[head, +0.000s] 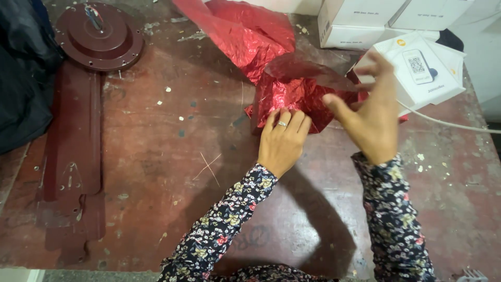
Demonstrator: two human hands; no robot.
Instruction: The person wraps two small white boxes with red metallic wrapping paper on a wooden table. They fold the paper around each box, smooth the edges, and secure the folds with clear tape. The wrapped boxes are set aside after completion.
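Two hands work on one sheet of shiny red wrapping paper [245,31], which is crumpled around one parcel [295,102] near the middle of the table and trails away toward the far edge. The left hand [282,141] lies on the near side of the parcel with its fingers curled down against the paper, pressing rather than clasping; one ring shows on it. The right hand [373,117] is raised at the parcel's right side, thumb and fingers spread, and a loose flap of the paper stands by its fingertips; motion blur hides whether it actually pinches the flap. Both sleeves carry a dark floral print. Behind the right hand stands one small white card stand [422,70] with a printed square code, and one white cord [449,124] runs out to the right. At least three white boxes [360,23] are stacked at the far edge. On the left lie one dark red fan motor housing [99,36] and two fan blades [70,156], beside one dark cloth bundle [23,78]. The table [156,156] is worn, reddish brown, scratched and dotted with paint flecks.
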